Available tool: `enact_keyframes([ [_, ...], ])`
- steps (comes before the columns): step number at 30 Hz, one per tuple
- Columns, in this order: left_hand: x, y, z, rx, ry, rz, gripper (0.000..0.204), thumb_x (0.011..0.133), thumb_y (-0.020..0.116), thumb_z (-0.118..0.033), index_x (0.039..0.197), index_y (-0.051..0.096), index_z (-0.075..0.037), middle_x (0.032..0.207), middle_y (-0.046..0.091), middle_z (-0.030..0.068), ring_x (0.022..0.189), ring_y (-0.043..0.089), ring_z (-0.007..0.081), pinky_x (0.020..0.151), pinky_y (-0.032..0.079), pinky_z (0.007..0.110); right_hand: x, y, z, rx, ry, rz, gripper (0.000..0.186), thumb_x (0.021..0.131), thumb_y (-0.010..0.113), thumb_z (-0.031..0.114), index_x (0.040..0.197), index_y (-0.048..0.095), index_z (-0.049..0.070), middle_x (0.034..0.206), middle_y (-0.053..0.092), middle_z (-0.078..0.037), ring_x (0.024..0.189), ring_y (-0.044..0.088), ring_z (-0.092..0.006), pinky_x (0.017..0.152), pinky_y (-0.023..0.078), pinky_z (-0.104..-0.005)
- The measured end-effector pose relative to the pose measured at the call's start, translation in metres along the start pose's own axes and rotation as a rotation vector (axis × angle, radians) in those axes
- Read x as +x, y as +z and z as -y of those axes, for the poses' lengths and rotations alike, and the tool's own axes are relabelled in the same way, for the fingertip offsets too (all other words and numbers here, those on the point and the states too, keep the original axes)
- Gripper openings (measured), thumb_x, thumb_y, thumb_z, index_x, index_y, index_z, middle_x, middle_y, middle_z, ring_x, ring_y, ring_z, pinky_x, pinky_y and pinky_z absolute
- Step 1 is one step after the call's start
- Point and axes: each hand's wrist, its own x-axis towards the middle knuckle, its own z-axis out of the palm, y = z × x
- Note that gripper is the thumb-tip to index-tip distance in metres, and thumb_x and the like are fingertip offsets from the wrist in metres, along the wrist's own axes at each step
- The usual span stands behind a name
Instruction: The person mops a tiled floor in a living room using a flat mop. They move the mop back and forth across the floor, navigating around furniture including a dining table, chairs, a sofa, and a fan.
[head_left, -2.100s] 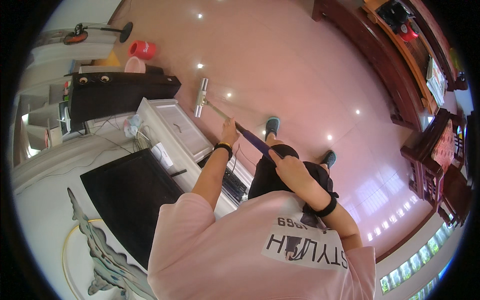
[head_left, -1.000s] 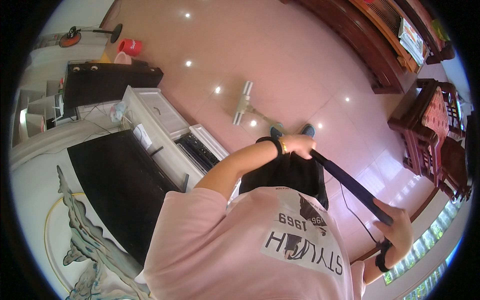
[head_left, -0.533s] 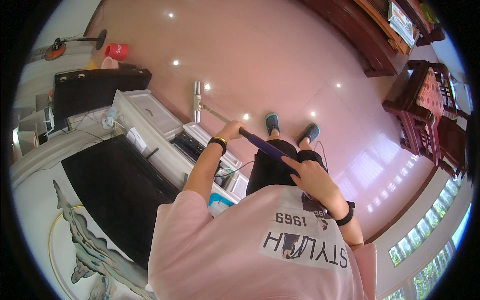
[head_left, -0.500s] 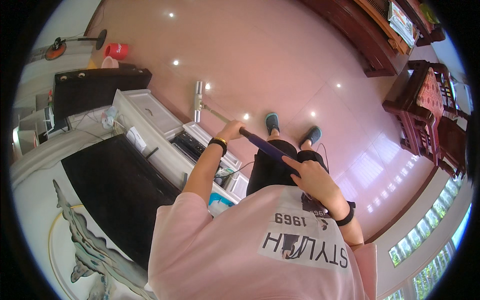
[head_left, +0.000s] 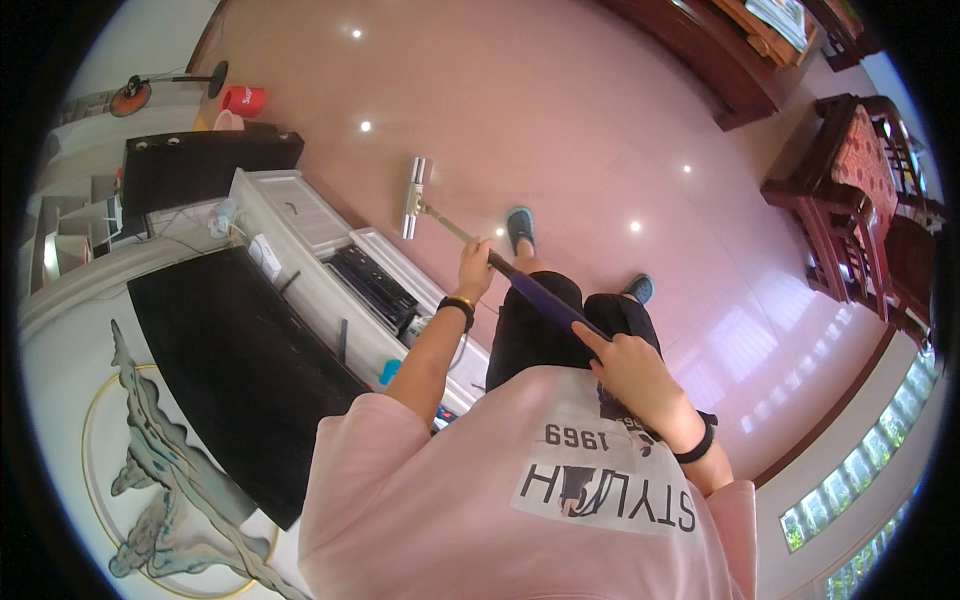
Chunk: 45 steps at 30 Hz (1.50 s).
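A long-handled mop [head_left: 450, 228] slants across the front of my body. Its silver, roller-like head [head_left: 413, 198] is at the floor ahead and to the left. My left hand [head_left: 476, 270] is wrapped round the pole just below the dark purple grip [head_left: 545, 300]. Higher up, my right hand [head_left: 635, 375] is closed on the grip's upper part, its index finger stretched along it. The pole's top end is hidden by that hand and the shirt.
Left of me runs a white TV cabinet [head_left: 300, 215] with an open drawer or shelf, a large black television [head_left: 240, 370] and a black speaker [head_left: 210, 165]. A red bucket [head_left: 243, 101] and a standing fan [head_left: 130, 97] are farther off. Wooden chairs [head_left: 850, 200] stand to the right.
My left foot has stepped forward and my right foot is now farther back. The mop head has shifted slightly right in view and turned a little. Both hands keep their hold.
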Motion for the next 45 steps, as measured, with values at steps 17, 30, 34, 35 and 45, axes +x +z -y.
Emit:
enact_keyframes([
  [17,-0.108,0.175,-0.415,-0.503,1.029,0.813,0.031,0.065,0.082,-0.036,0.080,0.072,-0.011,0.109,0.063,0.0128,0.095,0.063,0.0332,0.079,0.051,0.041,-0.404,-0.069,-0.095,0.222,0.780,-0.270,0.052,0.065,0.069,-0.006,0.116,0.066,0.005,0.078,0.065,-0.019,0.066,0.061,-0.0332,0.064,0.048,-0.0392],
  [30,-0.026,0.092,-0.355,-0.262,1.137,1.138,0.017,0.071,0.069,-0.019,0.072,0.061,-0.004,0.067,0.061,0.0174,0.068,0.061,0.0384,0.061,0.046,0.046,-0.319,-0.086,-0.045,0.306,0.654,-0.270,0.052,0.065,0.070,-0.001,0.115,0.066,0.009,0.071,0.060,-0.018,0.061,0.058,-0.0343,0.059,0.046,-0.0384],
  [34,0.045,0.084,-0.250,-0.186,1.076,0.966,0.020,0.070,0.070,-0.022,0.071,0.059,-0.005,0.069,0.060,0.0185,0.067,0.060,0.0392,0.059,0.046,0.045,-0.230,-0.055,-0.079,0.269,0.419,-0.268,0.053,0.071,0.070,0.007,0.123,0.063,0.017,0.069,0.057,-0.016,0.062,0.057,-0.0358,0.061,0.045,-0.0435],
  [35,0.060,0.071,-0.230,-0.183,1.014,0.955,0.021,0.072,0.070,-0.022,0.071,0.058,-0.004,0.069,0.060,0.0182,0.065,0.059,0.0386,0.058,0.045,0.045,-0.203,-0.047,-0.082,0.283,0.361,-0.262,0.053,0.074,0.069,0.008,0.125,0.061,0.017,0.072,0.059,-0.017,0.066,0.059,-0.0356,0.062,0.046,-0.0437],
  [45,0.135,-0.025,-0.043,0.332,0.527,0.553,0.012,0.073,0.070,-0.009,0.079,0.060,-0.009,0.082,0.063,0.0120,0.083,0.061,0.0335,0.070,0.048,0.041,0.028,-0.003,-0.054,0.248,0.142,-0.201,0.051,0.081,0.063,0.009,0.131,0.055,0.015,0.093,0.063,-0.023,0.081,0.064,-0.0407,0.071,0.052,-0.0496],
])
